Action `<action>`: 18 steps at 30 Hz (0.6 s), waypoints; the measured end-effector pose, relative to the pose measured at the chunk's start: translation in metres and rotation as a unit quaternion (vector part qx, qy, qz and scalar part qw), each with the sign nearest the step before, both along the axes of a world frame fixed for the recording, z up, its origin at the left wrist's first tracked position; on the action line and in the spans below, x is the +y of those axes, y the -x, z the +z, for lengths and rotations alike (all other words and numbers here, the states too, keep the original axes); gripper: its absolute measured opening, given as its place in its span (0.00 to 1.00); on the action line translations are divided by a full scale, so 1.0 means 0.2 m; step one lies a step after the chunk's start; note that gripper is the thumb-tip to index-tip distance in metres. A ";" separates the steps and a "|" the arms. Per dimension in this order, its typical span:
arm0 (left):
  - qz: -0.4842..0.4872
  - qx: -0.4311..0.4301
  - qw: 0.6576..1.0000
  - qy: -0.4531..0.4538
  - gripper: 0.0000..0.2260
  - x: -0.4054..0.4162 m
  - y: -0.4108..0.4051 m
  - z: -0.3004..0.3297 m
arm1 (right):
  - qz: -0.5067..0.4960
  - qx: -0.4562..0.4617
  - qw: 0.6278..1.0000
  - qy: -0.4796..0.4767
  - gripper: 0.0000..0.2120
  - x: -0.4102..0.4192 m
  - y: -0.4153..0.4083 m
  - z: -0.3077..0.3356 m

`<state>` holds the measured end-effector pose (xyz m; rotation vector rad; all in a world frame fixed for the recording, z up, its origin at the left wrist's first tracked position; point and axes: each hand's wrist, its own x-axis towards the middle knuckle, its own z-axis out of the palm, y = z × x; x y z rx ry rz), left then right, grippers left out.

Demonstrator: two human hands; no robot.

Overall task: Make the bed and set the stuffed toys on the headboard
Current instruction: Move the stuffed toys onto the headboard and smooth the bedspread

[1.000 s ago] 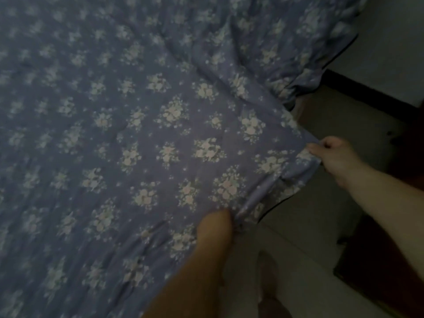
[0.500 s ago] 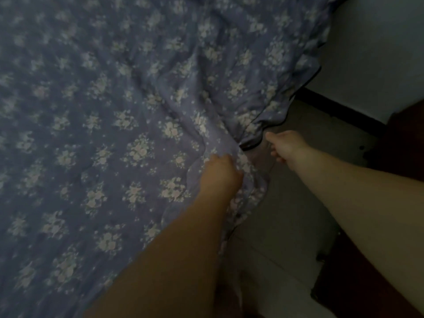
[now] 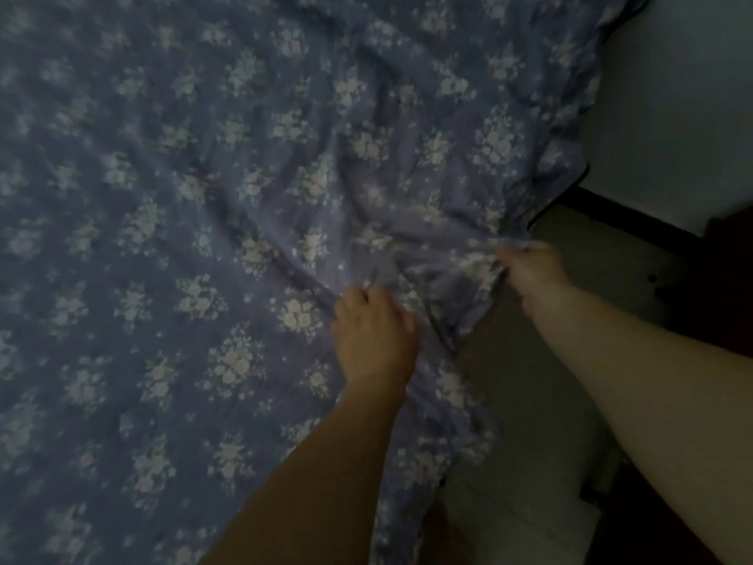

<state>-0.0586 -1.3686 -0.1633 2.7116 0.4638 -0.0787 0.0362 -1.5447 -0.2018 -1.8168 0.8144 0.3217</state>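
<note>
Over the near right corner of the bed, both hands work at the blue floral bedspread (image 3: 203,238), which covers the whole left and upper part of the view and lies in soft creases that run toward the hands. Left hand (image 3: 373,336) rests knuckles-up on the cloth, its fingers curled down into a bunched fold at the edge, so its grip has a gather of fabric in it; exactly how tightly it closes is hard to judge in the dim light. Right hand (image 3: 531,269), just beyond and to the right of the left one, is closed in a fist-like grip on the gathered corner of the same bedspread, with a twist of pale-flowered cloth showing at its thumb side. Between the two grips the fabric is pulled into a short ridge and droops below them over the bed's side. Beyond the right grip the bedspread's wavy, dark-piped hem hangs along the bed's far right edge. Below and to the right of both grips lies a pale tiled floor (image 3: 550,401); farther right of the right grip stands a light wall (image 3: 672,95) with a dark skirting board (image 3: 627,214) at its foot.
</note>
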 end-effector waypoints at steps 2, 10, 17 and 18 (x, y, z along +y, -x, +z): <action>-0.004 0.048 0.999 -0.022 0.16 0.01 -0.05 -0.01 | -0.006 -0.004 0.996 0.090 0.13 -0.21 -0.06 0.03; -0.148 0.410 0.897 0.066 0.36 -0.01 -0.16 -0.13 | 0.039 0.082 0.980 0.174 0.26 -0.27 -0.21 0.06; -0.118 0.252 0.958 0.078 0.17 -0.08 -0.48 -0.03 | -0.002 0.024 0.973 0.230 0.28 -0.37 -0.52 0.12; -0.123 0.232 0.960 0.093 0.21 -0.10 -0.52 -0.01 | 0.007 0.014 0.971 0.238 0.27 -0.38 -0.58 0.13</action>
